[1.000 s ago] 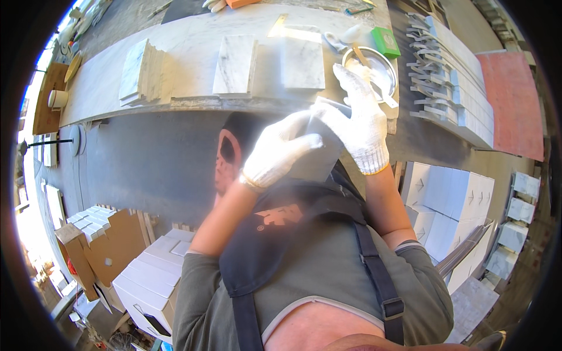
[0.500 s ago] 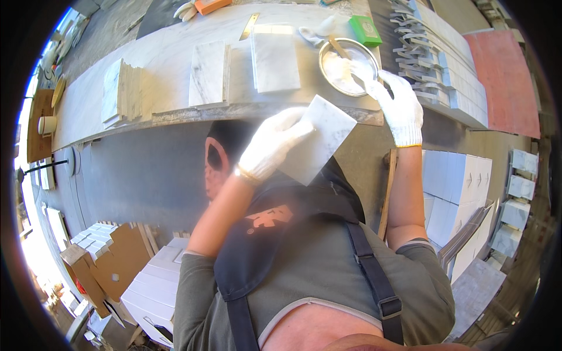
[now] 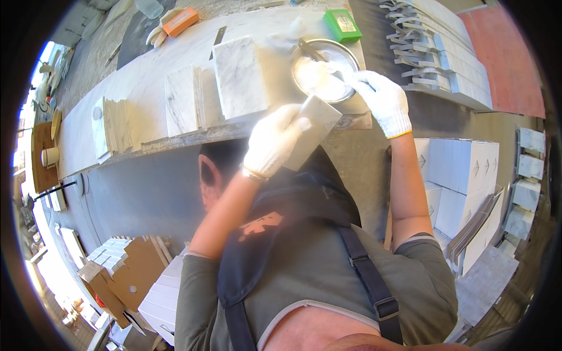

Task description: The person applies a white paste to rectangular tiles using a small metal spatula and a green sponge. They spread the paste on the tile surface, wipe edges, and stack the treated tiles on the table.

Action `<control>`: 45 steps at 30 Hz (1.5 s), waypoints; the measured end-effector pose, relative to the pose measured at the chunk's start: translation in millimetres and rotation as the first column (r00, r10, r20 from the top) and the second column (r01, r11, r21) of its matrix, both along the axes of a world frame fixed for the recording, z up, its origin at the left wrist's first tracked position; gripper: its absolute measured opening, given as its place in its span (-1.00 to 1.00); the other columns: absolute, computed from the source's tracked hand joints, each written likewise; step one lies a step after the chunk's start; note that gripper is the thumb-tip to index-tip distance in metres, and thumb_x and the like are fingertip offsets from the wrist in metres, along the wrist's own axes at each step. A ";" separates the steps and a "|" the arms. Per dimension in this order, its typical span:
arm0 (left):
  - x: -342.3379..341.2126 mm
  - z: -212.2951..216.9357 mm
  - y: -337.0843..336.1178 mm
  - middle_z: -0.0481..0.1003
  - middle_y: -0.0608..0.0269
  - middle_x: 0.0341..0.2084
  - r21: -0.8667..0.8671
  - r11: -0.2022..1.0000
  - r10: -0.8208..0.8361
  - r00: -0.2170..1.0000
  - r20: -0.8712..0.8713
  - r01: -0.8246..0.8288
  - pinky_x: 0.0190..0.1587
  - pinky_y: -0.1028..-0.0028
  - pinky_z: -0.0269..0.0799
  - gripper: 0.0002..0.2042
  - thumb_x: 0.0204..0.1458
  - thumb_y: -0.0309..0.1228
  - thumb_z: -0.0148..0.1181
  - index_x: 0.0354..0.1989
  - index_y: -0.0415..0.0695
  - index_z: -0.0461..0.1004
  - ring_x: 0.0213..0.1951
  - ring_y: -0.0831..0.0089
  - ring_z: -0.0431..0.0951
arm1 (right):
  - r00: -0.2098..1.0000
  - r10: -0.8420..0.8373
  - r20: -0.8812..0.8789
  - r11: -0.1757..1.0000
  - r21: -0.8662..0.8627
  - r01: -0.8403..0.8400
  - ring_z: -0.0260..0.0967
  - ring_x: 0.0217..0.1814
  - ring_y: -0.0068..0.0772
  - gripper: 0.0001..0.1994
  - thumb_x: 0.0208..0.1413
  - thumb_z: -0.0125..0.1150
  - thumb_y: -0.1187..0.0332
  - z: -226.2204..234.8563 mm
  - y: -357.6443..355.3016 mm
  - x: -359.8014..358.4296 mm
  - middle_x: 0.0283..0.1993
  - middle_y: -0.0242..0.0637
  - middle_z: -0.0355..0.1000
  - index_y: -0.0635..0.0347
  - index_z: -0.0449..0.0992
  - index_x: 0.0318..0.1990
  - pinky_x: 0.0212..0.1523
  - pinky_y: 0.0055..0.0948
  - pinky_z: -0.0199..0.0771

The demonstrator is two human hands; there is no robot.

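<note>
- Clock directions run from the pale stone tile [image 3: 319,126], held tilted at the near edge of the bench [image 3: 137,88], in front of the dark apron [image 3: 304,196].
- At 9 o'clock the gloved left hand [image 3: 271,142] is clamped on the tile, its thumb across the upturned face.
- At 2 o'clock the gloved right hand [image 3: 384,104], well apart from the left, reaches to the bowl's near-right rim with fingers drawn together; whether they pinch a small tool is too blurred to tell.
- At 12 o'clock stands the round metal bowl [image 3: 293,70] with white paste inside and a dark stick [image 3: 312,50] leaning on its rim; the green box [image 3: 342,25] sits just beyond.
- Three groups of tiles stand on the bench: the right stack [image 3: 241,77] at 10 o'clock, then the middle stack [image 3: 182,100] and left stack [image 3: 115,128] towards 9.
- By judgement, work on this one tile is partway: it is in hand, with the right hand at the paste, and not yet set down. Which stacks are finished and which wait cannot be told.
</note>
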State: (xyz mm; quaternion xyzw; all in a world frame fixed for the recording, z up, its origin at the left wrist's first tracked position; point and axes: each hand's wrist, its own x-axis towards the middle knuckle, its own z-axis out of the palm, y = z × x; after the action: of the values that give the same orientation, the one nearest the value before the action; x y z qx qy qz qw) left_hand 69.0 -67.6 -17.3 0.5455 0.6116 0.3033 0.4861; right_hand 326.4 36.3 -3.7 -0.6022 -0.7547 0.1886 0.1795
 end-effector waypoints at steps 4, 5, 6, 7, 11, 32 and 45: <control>10.3 -5.3 17.1 0.64 -0.07 -0.10 -0.014 1.000 -0.013 0.999 -0.046 0.012 0.06 0.22 0.50 -0.63 0.20 -0.16 0.22 0.08 -0.11 0.60 -0.04 0.02 0.65 | 0.977 0.069 -0.200 0.997 -0.021 -0.074 0.62 -0.10 -0.26 -0.74 0.26 0.31 0.20 6.6 11.6 12.5 -0.08 -0.22 0.67 0.15 0.71 -0.05 -0.03 -0.38 0.56; 11.7 -7.0 20.5 0.64 -0.07 -0.12 -0.022 1.000 -0.013 0.999 -0.045 0.013 0.06 0.22 0.50 -0.63 0.20 -0.16 0.22 0.07 -0.11 0.60 -0.05 0.03 0.65 | 0.961 0.079 -0.264 0.995 -0.045 -0.094 0.61 -0.13 -0.25 -0.72 0.26 0.29 0.16 7.7 15.1 14.3 -0.11 -0.23 0.67 0.13 0.72 -0.06 -0.07 -0.36 0.56; 12.7 -8.6 23.3 0.65 -0.07 -0.14 -0.029 1.000 -0.014 0.999 -0.049 0.012 0.05 0.22 0.50 -0.63 0.20 -0.16 0.22 0.07 -0.11 0.60 -0.06 0.03 0.65 | 0.952 0.057 -0.302 0.985 -0.136 -0.103 0.59 -0.17 -0.30 -0.72 0.25 0.30 0.18 8.1 19.2 15.3 -0.14 -0.26 0.67 0.14 0.72 -0.06 -0.10 -0.38 0.55; 13.3 -9.8 25.6 0.65 -0.07 -0.16 -0.045 0.999 -0.013 0.998 -0.058 0.010 0.04 0.23 0.51 -0.63 0.20 -0.15 0.22 0.06 -0.11 0.61 -0.07 0.03 0.66 | 0.940 0.033 -0.338 0.967 -0.226 -0.115 0.57 -0.21 -0.36 -0.72 0.24 0.30 0.19 7.9 23.9 15.8 -0.16 -0.28 0.67 0.16 0.72 -0.06 -0.13 -0.40 0.54; 13.1 -10.4 30.2 0.65 -0.07 -0.18 -0.065 0.998 -0.019 0.999 -0.049 0.016 0.03 0.23 0.51 -0.63 0.20 -0.14 0.21 0.06 -0.11 0.61 -0.09 0.04 0.66 | 0.913 -0.094 -0.397 0.858 -0.497 -0.128 0.45 -0.32 -0.53 -0.74 0.21 0.32 0.23 4.0 40.3 13.4 -0.25 -0.38 0.62 0.17 0.73 -0.08 -0.26 -0.48 0.48; 13.2 -15.0 33.5 0.65 -0.05 -0.17 -0.049 0.998 -0.031 0.997 -0.077 0.027 0.02 0.21 0.50 -0.62 0.21 -0.10 0.20 0.06 -0.07 0.61 -0.10 0.03 0.65 | 0.841 -0.059 -0.538 0.839 -0.483 -0.250 0.31 -0.40 -0.72 -0.76 0.24 0.34 0.35 34.9 31.2 8.9 -0.33 -0.47 0.55 0.24 0.70 0.00 -0.40 -0.63 0.28; 12.6 -16.8 34.9 0.64 -0.06 -0.14 -0.074 0.997 -0.031 0.998 -0.057 0.027 0.05 0.22 0.49 -0.60 0.21 -0.11 0.19 0.06 -0.12 0.60 -0.07 0.04 0.65 | 0.878 0.191 -0.438 0.922 -0.228 -0.314 0.46 -0.21 -0.63 -0.80 0.26 0.31 0.45 32.2 25.5 7.6 -0.15 -0.41 0.63 0.25 0.71 -0.01 -0.14 -0.55 0.50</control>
State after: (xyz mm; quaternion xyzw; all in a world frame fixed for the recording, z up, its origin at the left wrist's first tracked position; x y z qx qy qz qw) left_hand 81.6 -32.7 -34.1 0.5447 0.6284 0.2575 0.4921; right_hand 334.0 61.8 28.5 -0.4646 -0.7368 0.4414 0.2155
